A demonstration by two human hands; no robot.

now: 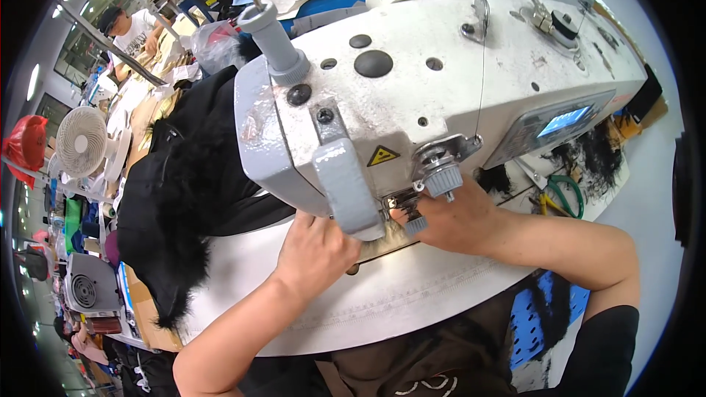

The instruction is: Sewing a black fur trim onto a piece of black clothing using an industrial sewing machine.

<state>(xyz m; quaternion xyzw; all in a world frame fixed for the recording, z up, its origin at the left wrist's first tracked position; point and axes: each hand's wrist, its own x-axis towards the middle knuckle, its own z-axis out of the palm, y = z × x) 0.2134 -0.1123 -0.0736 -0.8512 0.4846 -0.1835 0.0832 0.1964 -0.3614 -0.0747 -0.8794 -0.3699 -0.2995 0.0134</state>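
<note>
A white and grey sewing machine [338, 125] stands across the middle, with both my hands low at its needle end. My left hand [312, 250] is closed, its fingertips hidden behind the machine's grey head cover. Close to the lit presser foot area [397, 239], my right hand [460, 220] has its fingers bent, partly hidden by the thread tension dial [441, 176]. What the fingers of either hand pinch cannot be made out. A black garment with fluffy trim [184, 183] lies left of the machine, its edge reaching close to my left hand.
Green-handled scissors [570, 195] and black fluff scraps [592, 158] lie on the right of the white table [397, 290]. A blue perforated plastic piece [540, 316] is below the table edge. At left stand a white fan [81, 142] and, farther off, a co-worker [136, 35].
</note>
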